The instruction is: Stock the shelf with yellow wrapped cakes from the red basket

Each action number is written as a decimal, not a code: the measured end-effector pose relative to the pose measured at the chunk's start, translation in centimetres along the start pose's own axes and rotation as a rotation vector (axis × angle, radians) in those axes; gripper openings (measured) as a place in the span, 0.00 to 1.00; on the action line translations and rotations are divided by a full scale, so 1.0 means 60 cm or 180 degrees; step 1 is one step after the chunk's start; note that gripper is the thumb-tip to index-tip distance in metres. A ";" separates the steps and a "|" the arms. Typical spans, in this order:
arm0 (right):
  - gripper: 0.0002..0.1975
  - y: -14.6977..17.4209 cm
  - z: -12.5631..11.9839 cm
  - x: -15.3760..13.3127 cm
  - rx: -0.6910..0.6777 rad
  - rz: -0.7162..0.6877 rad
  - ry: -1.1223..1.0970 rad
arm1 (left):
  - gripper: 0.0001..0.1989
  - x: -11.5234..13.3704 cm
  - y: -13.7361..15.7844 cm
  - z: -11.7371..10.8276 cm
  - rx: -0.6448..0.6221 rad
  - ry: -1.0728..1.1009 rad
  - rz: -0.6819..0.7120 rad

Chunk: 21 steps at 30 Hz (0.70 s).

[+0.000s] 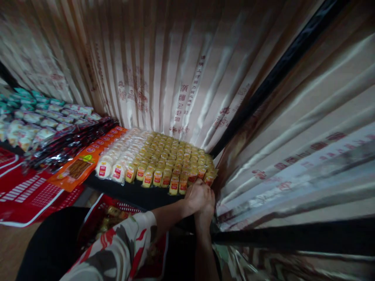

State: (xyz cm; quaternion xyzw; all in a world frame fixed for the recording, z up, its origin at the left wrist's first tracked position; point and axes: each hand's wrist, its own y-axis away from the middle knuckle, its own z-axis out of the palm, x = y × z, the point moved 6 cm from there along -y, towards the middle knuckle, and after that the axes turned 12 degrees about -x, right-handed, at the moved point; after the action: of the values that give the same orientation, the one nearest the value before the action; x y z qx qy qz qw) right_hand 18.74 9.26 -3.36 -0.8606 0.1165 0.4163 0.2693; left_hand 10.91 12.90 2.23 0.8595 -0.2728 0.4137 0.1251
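My left hand [195,198] reaches in from the lower left, its fingers curled at the right front end of the rows of small yellow wrapped cakes [165,176]. Close against it, partly behind, is my right hand [208,207], also with bent fingers. The fingertips meet at the front packs of the last rows; whatever lies between them is hidden. The yellow packs stand in tight rows on a black shelf [125,192], with red and orange labels facing front. White round wrapped cakes [107,166] line up just left of them.
An orange snack bag [76,168], dark shiny packets [67,142] and white and green packs [26,117] lie farther left. A red basket [98,203] with yellow packs sits below my left arm. Printed pleated curtain [164,70] and a black pole [263,89] bound the shelf.
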 end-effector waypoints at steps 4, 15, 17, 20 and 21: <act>0.28 0.035 -0.011 -0.042 -0.0020 -0.0034 0.0057 | 0.15 -0.005 0.068 -0.027 0.0496 0.0165 0.0298; 0.20 0.125 0.155 -0.205 -0.1097 -0.0638 -0.0438 | 0.19 -0.149 0.274 -0.169 0.2481 0.0263 -0.0878; 0.20 0.136 0.184 -0.213 -0.1129 -0.0811 -0.0400 | 0.20 -0.179 0.283 -0.180 0.2413 0.0326 -0.1200; 0.20 0.148 0.213 -0.214 -0.1158 -0.0924 -0.0351 | 0.20 -0.204 0.281 -0.183 0.2034 0.0513 -0.1482; 0.20 0.150 0.218 -0.213 -0.1166 -0.0920 -0.0337 | 0.20 -0.208 0.279 -0.182 0.1913 0.0570 -0.1514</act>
State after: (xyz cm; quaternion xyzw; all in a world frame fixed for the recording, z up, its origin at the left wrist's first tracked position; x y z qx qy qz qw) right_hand -1.61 8.85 -3.35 -0.8798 -0.0996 0.4322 0.1712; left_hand -12.03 8.56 -0.87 0.8576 0.0793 0.5080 -0.0164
